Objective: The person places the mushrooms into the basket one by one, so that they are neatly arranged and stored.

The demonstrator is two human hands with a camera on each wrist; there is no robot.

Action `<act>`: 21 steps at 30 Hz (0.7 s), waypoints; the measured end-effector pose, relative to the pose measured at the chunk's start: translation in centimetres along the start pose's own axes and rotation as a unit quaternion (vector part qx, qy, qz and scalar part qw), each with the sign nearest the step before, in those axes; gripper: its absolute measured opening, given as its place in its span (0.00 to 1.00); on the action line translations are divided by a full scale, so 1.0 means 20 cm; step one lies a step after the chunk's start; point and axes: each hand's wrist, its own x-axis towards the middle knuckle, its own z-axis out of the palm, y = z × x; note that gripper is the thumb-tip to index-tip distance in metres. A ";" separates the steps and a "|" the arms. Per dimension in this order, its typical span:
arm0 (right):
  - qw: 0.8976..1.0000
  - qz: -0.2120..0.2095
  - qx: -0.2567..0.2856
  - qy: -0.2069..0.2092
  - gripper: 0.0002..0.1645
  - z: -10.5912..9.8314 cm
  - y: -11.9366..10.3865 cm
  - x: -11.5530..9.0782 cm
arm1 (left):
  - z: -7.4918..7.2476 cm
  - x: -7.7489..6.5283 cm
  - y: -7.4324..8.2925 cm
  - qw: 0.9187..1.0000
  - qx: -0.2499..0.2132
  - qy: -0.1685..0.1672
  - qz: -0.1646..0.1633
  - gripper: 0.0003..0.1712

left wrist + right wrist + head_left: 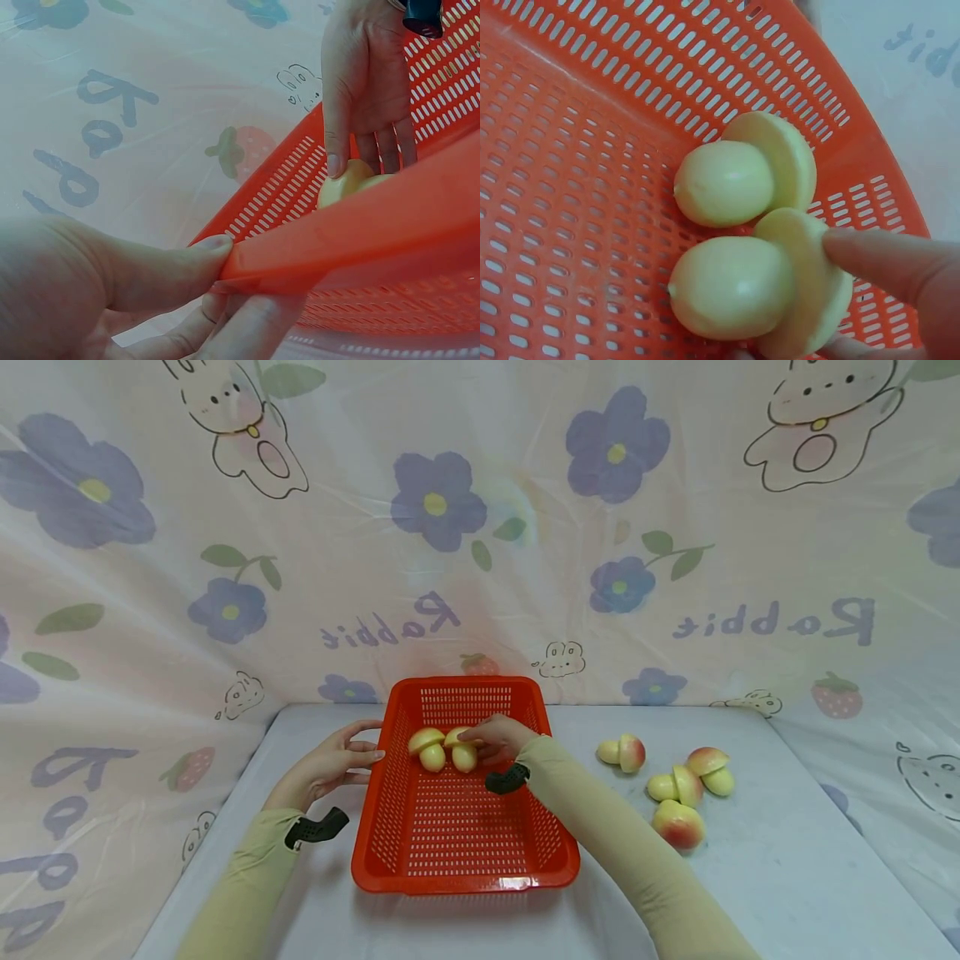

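Note:
A red perforated plastic basket (465, 835) stands in the middle of the table. My left hand (326, 768) pinches its left rim, thumb on top and fingers underneath, as the left wrist view shows. Inside the basket my right hand (501, 739) holds a toy mushroom (731, 289) by its yellow cap, the thumb lying on the cap and the fingers partly hidden behind it. Right beside it, to the left in the head view, another yellow toy mushroom (431, 755) lies against the basket's far part, its stem pointing toward me.
On the white table (780, 893), right of the basket, lie several more red-and-yellow toy mushrooms, including one at the left (622, 752) and one at the front (679, 824). A patterned curtain (510, 593) hangs behind the table and along its sides.

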 end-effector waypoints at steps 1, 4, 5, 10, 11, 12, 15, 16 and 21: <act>1.000 0.002 0.002 0.002 0.24 0.00 0.00 0.00 | 0.00 0.00 0.00 1.000 0.002 0.001 0.001 0.39; 1.000 0.004 0.003 0.007 0.23 0.00 0.00 0.00 | 0.00 0.00 0.00 1.000 0.002 0.001 0.002 0.39; 1.000 0.003 0.004 0.008 0.23 0.00 0.00 0.00 | 0.00 0.00 0.00 1.000 0.001 0.000 0.002 0.39; 1.000 0.004 0.006 0.014 0.23 -0.01 -0.01 -0.01 | 0.00 0.00 0.00 1.000 -0.002 0.000 0.000 0.39; 1.000 0.005 0.007 0.014 0.22 -0.02 -0.01 -0.02 | 0.00 0.00 0.00 1.000 -0.002 0.000 0.000 0.39; 1.000 0.004 0.005 0.015 0.21 -0.02 -0.02 -0.02 | 0.00 0.00 0.00 1.000 -0.002 0.000 0.000 0.39; 1.000 -0.006 -0.004 0.015 0.19 -0.04 -0.04 -0.05 | 0.00 0.00 0.00 1.000 0.001 0.000 0.000 0.39; 1.000 -0.010 -0.006 0.014 0.19 -0.05 -0.05 -0.06 | 0.00 0.00 0.00 1.000 0.002 0.001 -0.001 0.39; 1.000 -0.029 0.002 0.001 0.21 -0.09 -0.08 -0.09 | 0.00 0.00 0.00 1.000 0.005 0.002 -0.002 0.39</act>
